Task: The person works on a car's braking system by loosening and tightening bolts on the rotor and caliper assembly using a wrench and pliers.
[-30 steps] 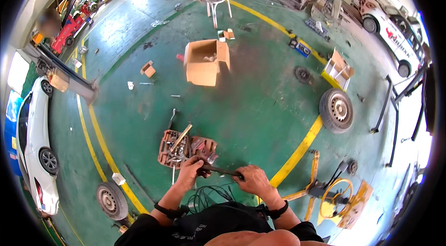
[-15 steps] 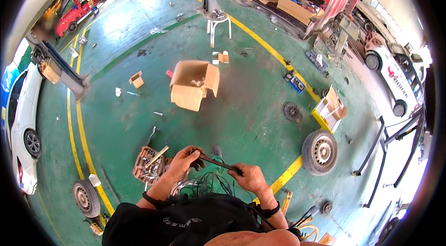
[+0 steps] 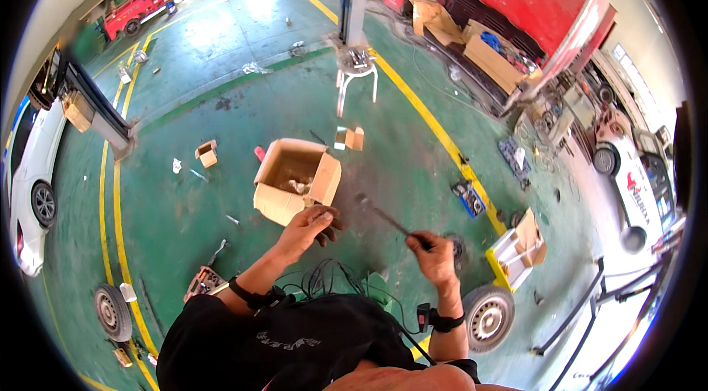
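A dark, long-handled ratchet wrench (image 3: 389, 219) is gripped at its lower end by my right hand (image 3: 434, 257). Its rounded head points up and to the left, over the green floor. My left hand (image 3: 313, 227) is apart from the wrench, thumb and curled fingers drawn together; whatever may be between them is too small to make out. Just beyond that hand stands an open cardboard box (image 3: 295, 173) with some crumpled clear plastic inside. A toolbox of loose tools (image 3: 203, 284) lies by my left forearm, partly hidden by it.
Dark cables (image 3: 324, 277) loop in front of my body. To the right are a wheel (image 3: 489, 319), a yellow-and-white carton (image 3: 514, 254) and a blue tool case (image 3: 468, 198). A stool (image 3: 357, 66) stands beside the lift post (image 3: 355, 4). Another wheel (image 3: 112, 313) is at the left.
My left hand has let go of the wrench's end. My right hand has moved right and swung the wrench's head up and away. My view has shifted, so the box appears nearer.
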Action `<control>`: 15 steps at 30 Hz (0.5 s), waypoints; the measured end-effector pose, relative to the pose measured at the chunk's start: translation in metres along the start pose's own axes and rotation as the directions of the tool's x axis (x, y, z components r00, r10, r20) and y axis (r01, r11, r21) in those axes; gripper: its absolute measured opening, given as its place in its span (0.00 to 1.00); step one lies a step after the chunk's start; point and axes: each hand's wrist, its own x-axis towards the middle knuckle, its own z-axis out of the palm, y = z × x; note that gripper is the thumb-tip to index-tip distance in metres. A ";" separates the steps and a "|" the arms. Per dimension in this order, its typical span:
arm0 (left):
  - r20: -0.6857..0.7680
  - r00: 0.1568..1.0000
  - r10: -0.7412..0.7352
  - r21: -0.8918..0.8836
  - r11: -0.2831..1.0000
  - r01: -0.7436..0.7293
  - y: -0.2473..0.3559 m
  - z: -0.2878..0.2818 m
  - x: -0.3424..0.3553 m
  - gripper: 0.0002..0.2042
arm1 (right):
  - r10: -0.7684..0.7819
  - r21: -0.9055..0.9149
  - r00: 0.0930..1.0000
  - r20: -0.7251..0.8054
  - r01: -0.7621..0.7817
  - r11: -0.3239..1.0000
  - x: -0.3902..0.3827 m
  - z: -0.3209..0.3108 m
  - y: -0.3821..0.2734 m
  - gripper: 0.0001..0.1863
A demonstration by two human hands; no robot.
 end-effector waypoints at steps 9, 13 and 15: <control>-0.554 0.832 -0.007 -0.215 0.967 -0.135 -0.028 -0.005 0.124 0.18 | -0.359 -0.157 0.919 -0.161 0.336 0.929 0.339 -0.149 -0.050 0.20; -0.698 0.715 -0.046 -0.232 0.959 -0.165 -0.019 0.020 0.147 0.20 | -0.561 -0.263 0.824 -0.082 0.525 0.809 0.463 -0.168 -0.129 0.21; -0.732 0.681 -0.022 -0.207 0.959 -0.191 -0.013 0.025 0.159 0.18 | -0.626 -0.239 0.774 -0.094 0.593 0.769 0.524 -0.169 -0.155 0.21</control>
